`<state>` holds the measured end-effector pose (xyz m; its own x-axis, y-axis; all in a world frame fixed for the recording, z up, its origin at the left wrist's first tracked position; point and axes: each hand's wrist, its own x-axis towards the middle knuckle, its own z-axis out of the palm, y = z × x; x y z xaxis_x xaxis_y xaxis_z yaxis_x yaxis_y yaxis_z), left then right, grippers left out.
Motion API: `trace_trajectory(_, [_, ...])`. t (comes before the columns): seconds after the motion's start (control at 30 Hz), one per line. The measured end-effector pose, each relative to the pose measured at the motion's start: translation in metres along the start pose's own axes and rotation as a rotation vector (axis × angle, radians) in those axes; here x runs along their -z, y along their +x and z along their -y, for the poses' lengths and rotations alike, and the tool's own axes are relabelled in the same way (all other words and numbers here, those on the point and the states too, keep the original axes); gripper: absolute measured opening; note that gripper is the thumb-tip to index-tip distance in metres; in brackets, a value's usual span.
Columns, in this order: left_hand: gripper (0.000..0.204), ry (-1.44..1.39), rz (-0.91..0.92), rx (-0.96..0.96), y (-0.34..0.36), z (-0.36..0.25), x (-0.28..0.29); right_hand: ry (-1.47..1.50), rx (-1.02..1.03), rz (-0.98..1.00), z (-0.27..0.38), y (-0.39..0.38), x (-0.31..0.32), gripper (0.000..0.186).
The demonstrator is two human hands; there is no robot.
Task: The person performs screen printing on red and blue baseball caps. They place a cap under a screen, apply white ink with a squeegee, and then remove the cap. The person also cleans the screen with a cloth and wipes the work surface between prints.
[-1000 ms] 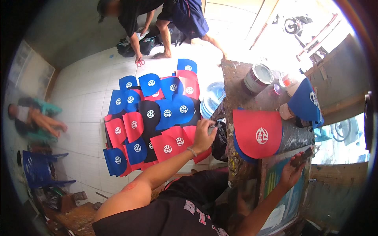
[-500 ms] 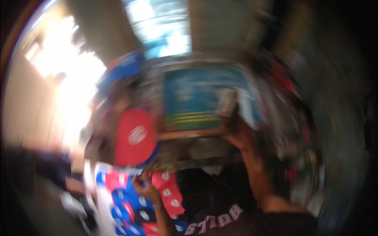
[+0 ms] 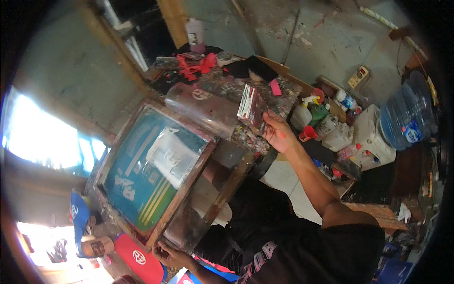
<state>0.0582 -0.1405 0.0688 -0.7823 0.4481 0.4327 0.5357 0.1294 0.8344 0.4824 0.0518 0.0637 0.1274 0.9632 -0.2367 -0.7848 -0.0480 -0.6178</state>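
In my right hand is a dark red block with a pale, layered edge, its exact kind unclear. I hold it over the paint-spattered bench, fingers and thumb closed on its lower side. My left hand is at the near-left corner of a wooden screen-printing frame, fingers curled; what they grip, if anything, cannot be made out. The frame's blue-green mesh carries yellow stripes and a whitish patch. Just beyond my left hand lies a red fabric piece with a round white print and blue edge.
A clear plastic-covered roll or board lies beside the frame. Red rags and a bottle of pink liquid stand behind. To the right are several bottles, a red cup, a white jerrycan and a large blue water jug.
My view has swung to the right. My right hand has carried the block from over the mesh to over the bench. My left hand has gone from the printed pieces to the frame's corner.
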Motion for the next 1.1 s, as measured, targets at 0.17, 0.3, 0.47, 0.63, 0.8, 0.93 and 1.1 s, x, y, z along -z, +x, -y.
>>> trace_trajectory(0.17, [0.028,0.020,0.101,0.014,-0.004,0.005,-0.016,-0.074,0.115,-0.221,0.032,0.017,0.102,0.021])
trace_trajectory(0.3, [0.028,0.116,0.147,-0.056,0.005,0.010,-0.029,-0.431,0.170,-0.414,0.064,0.026,0.144,0.036])
trace_trajectory(0.47, [0.027,0.108,0.105,-0.138,0.025,0.007,-0.043,-0.863,0.172,-0.572,0.061,0.059,0.145,0.072])
trace_trajectory(0.63, [0.019,0.061,0.203,-0.013,0.040,-0.016,-0.055,-1.477,0.386,-0.479,0.076,0.052,0.115,0.050])
trace_trajectory(0.8, [0.023,0.157,0.284,-0.157,0.073,0.000,-0.062,-1.779,0.436,-0.355,0.083,0.065,0.146,0.052])
trace_trajectory(0.93, [0.036,0.150,0.452,-0.361,0.128,0.028,-0.123,-1.824,0.473,-0.542,0.097,0.059,0.150,0.047])
trace_trajectory(1.1, [0.038,0.349,0.612,-0.544,0.176,0.054,-0.217,-1.438,0.628,-0.213,0.062,0.038,0.013,0.026])
